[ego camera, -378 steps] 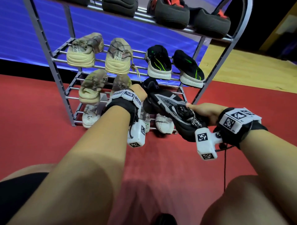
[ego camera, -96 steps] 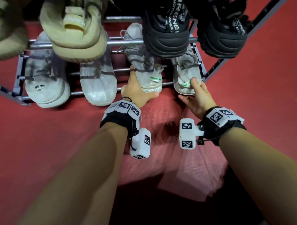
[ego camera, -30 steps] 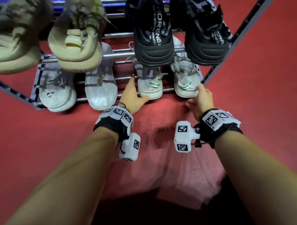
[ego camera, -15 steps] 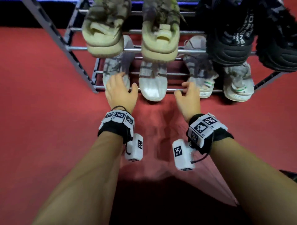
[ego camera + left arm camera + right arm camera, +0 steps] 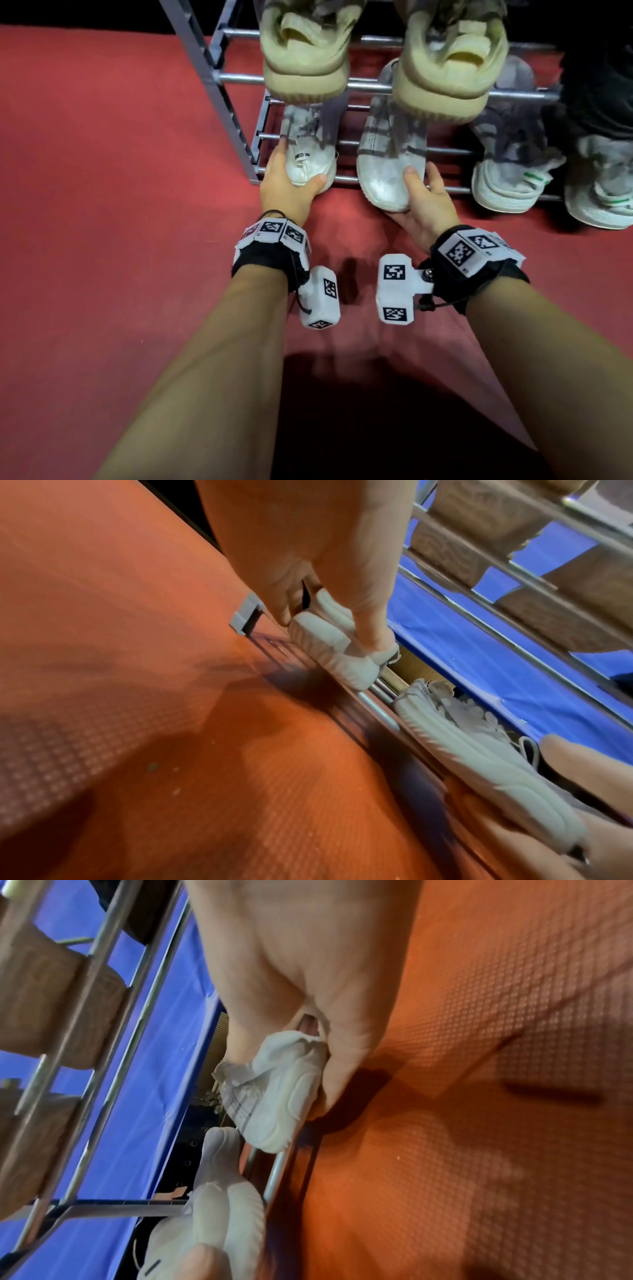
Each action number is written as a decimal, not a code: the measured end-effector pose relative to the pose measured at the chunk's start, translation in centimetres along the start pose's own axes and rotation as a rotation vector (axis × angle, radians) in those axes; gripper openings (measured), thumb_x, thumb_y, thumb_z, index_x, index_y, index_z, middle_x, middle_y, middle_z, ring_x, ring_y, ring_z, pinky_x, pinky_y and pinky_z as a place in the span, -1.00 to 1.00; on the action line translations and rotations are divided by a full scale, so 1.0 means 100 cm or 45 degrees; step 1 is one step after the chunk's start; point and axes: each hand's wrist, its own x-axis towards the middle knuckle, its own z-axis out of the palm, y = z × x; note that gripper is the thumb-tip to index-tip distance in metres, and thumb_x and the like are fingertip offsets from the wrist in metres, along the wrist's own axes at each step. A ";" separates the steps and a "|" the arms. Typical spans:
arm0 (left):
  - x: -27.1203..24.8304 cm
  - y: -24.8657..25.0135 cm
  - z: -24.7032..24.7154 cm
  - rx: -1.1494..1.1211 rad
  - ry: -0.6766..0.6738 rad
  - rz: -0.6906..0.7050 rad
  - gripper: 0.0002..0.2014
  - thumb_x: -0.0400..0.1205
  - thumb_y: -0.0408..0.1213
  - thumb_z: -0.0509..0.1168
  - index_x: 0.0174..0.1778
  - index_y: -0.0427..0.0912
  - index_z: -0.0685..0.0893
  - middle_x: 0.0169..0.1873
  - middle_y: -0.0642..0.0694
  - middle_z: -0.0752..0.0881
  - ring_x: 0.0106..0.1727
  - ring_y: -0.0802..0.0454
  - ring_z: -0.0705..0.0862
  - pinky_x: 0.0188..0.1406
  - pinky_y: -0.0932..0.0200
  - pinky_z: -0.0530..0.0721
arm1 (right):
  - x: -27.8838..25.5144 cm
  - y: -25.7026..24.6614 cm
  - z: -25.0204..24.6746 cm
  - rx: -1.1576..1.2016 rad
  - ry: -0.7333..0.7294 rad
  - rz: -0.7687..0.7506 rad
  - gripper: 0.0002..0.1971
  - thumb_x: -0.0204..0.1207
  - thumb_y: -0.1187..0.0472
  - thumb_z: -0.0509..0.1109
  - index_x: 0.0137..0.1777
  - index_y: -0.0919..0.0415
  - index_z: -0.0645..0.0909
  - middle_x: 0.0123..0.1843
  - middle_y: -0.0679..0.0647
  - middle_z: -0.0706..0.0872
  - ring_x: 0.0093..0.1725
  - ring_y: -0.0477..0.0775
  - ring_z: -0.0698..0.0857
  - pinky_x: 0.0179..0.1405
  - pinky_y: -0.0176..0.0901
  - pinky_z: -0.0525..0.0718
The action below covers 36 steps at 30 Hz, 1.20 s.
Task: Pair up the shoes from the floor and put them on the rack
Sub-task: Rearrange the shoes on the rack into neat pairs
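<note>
On the bottom shelf of the grey metal rack (image 5: 236,137) sits a pair of white shoes, heels toward me. My left hand (image 5: 296,169) grips the heel of the left white shoe (image 5: 310,150), thumb on one side and fingers on the other; the left wrist view shows the same shoe (image 5: 329,639). My right hand (image 5: 419,183) grips the heel of the right white shoe (image 5: 387,164), thumb on top and fingers beneath, with that shoe (image 5: 274,1093) also in the right wrist view. Both shoes rest on the shelf bars.
A beige pair (image 5: 308,58) hangs over the shelf just above my hands. A white pair with green stripes (image 5: 507,178) sits to the right on the bottom shelf, with black shoes (image 5: 603,85) above it. Red textured floor (image 5: 120,240) lies around the rack.
Both hands have moved left from the green-striped pair to the other white pair. The left hand now wraps the left shoe's heel and the right hand has taken hold of the right shoe's heel.
</note>
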 end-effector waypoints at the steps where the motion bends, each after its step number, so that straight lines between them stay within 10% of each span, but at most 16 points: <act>1: 0.001 0.000 0.000 0.006 0.005 -0.002 -0.22 0.43 -0.24 0.51 0.56 -0.17 0.34 0.43 -0.08 0.53 0.45 0.03 0.48 0.37 0.38 0.31 | 0.001 0.000 -0.003 -0.004 -0.036 -0.003 -0.42 0.65 0.16 0.27 0.63 0.05 0.16 0.40 0.00 0.56 0.20 0.05 0.70 -0.17 -0.06 0.79; 9: 0.001 0.001 0.002 0.032 -0.032 -0.026 -0.22 0.46 -0.23 0.47 0.58 -0.17 0.28 0.49 -0.11 0.46 0.49 -0.03 0.45 0.52 0.10 0.36 | -0.011 -0.019 -0.015 -0.044 -0.115 -0.094 -0.58 0.66 0.25 0.25 0.52 0.12 0.38 0.09 -0.05 0.70 -0.05 -0.09 0.74 -0.27 -0.27 0.74; 16: -0.019 0.021 -0.005 0.325 -0.059 0.097 -0.28 0.65 -0.09 0.23 0.65 -0.22 0.07 0.65 -0.16 0.13 0.68 -0.15 -0.02 0.64 -0.03 0.00 | -0.056 -0.040 -0.043 -0.226 -0.147 -0.176 -0.68 0.64 0.25 0.28 0.38 0.14 0.50 0.15 0.11 0.70 0.00 0.03 0.75 -0.15 -0.14 0.79; 24: -0.060 0.068 -0.007 0.316 -0.462 0.506 -0.28 0.63 -0.01 0.26 0.65 -0.10 0.11 0.66 -0.12 0.12 0.68 -0.08 0.03 0.66 -0.03 0.02 | -0.120 -0.067 -0.089 -0.657 -0.190 -0.322 -0.57 0.61 0.23 0.33 0.48 0.10 0.46 0.13 0.07 0.70 -0.09 -0.11 0.74 -0.08 -0.17 0.77; 28: -0.083 0.090 -0.012 0.400 -0.606 0.626 -0.35 0.65 -0.05 0.25 0.63 -0.03 0.16 0.66 -0.13 0.12 0.67 -0.08 0.06 0.65 0.02 0.03 | -0.146 -0.079 -0.087 -0.989 -0.123 -0.466 -0.54 0.58 0.11 0.35 0.49 0.11 0.49 0.34 0.12 0.67 0.28 0.07 0.66 0.35 0.15 0.60; 32: -0.096 0.100 -0.019 0.400 -0.677 0.636 -0.37 0.65 -0.09 0.26 0.62 -0.07 0.20 0.64 -0.15 0.17 0.66 -0.05 0.12 0.61 0.12 0.08 | -0.167 -0.097 -0.078 -1.291 -0.104 -0.673 -0.63 0.61 0.15 0.30 0.40 0.09 0.59 0.37 0.08 0.66 0.37 0.02 0.59 0.38 -0.25 0.45; 36: -0.104 0.105 -0.032 0.318 -0.703 0.566 -0.38 0.65 -0.15 0.27 0.62 -0.11 0.21 0.63 -0.13 0.21 0.65 0.04 0.17 0.46 0.40 0.09 | -0.182 -0.113 -0.067 -1.797 -0.203 -0.896 -0.66 0.55 0.08 0.34 0.32 -0.04 0.64 0.32 0.06 0.70 0.36 0.13 0.60 0.33 -0.07 0.46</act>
